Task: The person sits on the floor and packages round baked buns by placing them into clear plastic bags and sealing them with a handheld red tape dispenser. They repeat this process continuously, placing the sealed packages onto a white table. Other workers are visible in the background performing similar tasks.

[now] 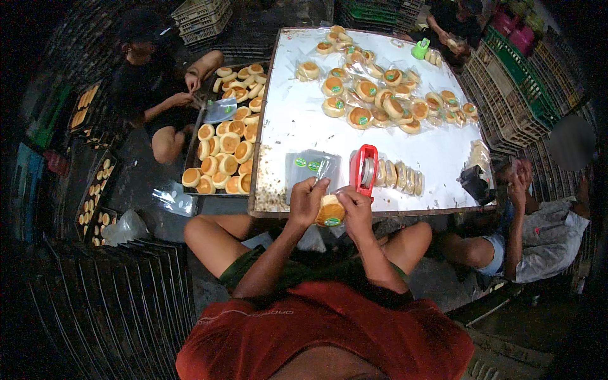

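Between my two hands, at the near edge of the white table (289, 123), is a round browned bun (329, 212) in a clear plastic bag with a green label. My left hand (305, 202) pinches the gathered top of the bag on the left. On the other side my right hand (357, 209) grips the bag beside the bun. Flat clear bags (297, 178) with green labels lie just beyond my left hand. A red tape dispenser (365, 172) holding a roll of tape stands just past my right hand. Several small wrapped packets (400, 176) line up to its right.
Bagged buns (365, 90) are heaped across the table's far half. Left of the table, a dark tray (186, 175) holds unwrapped buns. A green tape dispenser (420, 49) and a black one (476, 185) stand along the right side. Other people sit around; stacked crates (498, 95) rise at right.
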A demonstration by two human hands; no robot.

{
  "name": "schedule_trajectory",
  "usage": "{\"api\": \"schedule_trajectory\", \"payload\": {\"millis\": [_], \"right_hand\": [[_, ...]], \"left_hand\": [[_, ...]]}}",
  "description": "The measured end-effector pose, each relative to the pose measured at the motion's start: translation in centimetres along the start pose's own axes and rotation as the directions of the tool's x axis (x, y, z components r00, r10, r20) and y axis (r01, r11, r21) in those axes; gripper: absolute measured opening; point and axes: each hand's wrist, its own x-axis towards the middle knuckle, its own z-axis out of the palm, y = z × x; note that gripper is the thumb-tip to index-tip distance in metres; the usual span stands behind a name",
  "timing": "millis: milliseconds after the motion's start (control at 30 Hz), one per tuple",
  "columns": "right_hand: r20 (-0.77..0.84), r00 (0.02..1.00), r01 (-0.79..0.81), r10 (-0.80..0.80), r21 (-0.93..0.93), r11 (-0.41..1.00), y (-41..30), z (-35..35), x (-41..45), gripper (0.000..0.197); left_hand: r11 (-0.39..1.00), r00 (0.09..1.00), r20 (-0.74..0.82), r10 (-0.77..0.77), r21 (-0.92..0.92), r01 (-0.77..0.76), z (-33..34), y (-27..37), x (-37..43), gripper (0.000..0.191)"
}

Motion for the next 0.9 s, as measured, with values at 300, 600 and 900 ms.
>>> {"api": "schedule_trajectory", "payload": {"millis": [300,600,900], "right_hand": [[-0.057,0.987,-0.15,0.147,-0.039,0.988,1.2,-0.5,-0.2,0.012],[-0.233,0.97,0.08,-0.069,0.035,0.996,1.8,-0.7,0.1,0.013],[-0.055,0.993,0.089,-0.103,-0.213,0.973,-0.5,-2.6,0.8,0.011]], "left_hand": [[0.963,0.989,-0.08,0.126,-0.23,-0.141,1.5,-0.3,-0.3,0.021],[0.993,0.998,0.061,0.013,-0.116,-0.006,2.1,0.0,-1.2,0.02],[0.99,0.993,0.112,0.041,-0.142,-0.025,1.7,0.3,-0.7,0.03]]}}
